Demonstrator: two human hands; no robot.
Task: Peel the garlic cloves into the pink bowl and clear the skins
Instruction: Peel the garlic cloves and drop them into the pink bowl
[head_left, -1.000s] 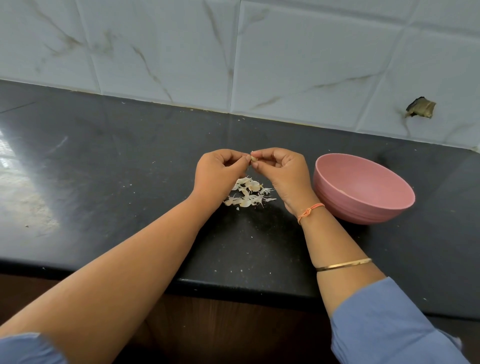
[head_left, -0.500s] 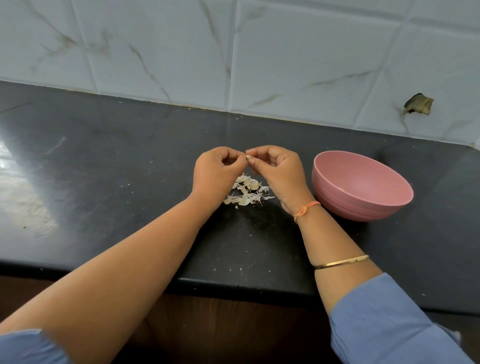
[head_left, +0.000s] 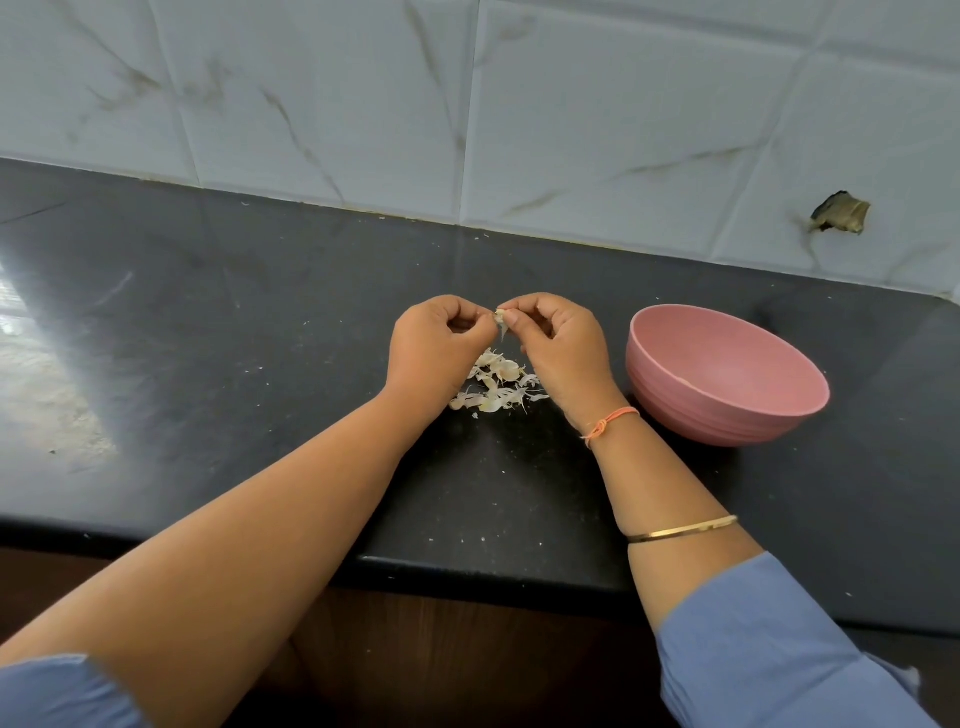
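Head view: my left hand (head_left: 436, 343) and right hand (head_left: 561, 348) both pinch one small pale garlic clove (head_left: 500, 318), likely pulling skin apart. Papery white skin scraps (head_left: 496, 387) lie right under the grip, where peelings drop; round pink bowl (head_left: 691, 415) waits just right of it.

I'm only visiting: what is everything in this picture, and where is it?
garlic clove: one, pale, pinched between both hands
garlic skins: one pile, whitish, on the counter below the hands
bowl: one, pink, on the counter right of the hands
counter: one, black, crumb-flecked
wall tiles: several, white with dark veins, behind the counter
hole: one, brownish, in a tile beyond the bowl
thread: one, orange, right wrist
bangle: one, gold, right forearm
sleeves: two, blue, bottom corners
left hand: one, pinches the clove
right hand: one, pinches the clove
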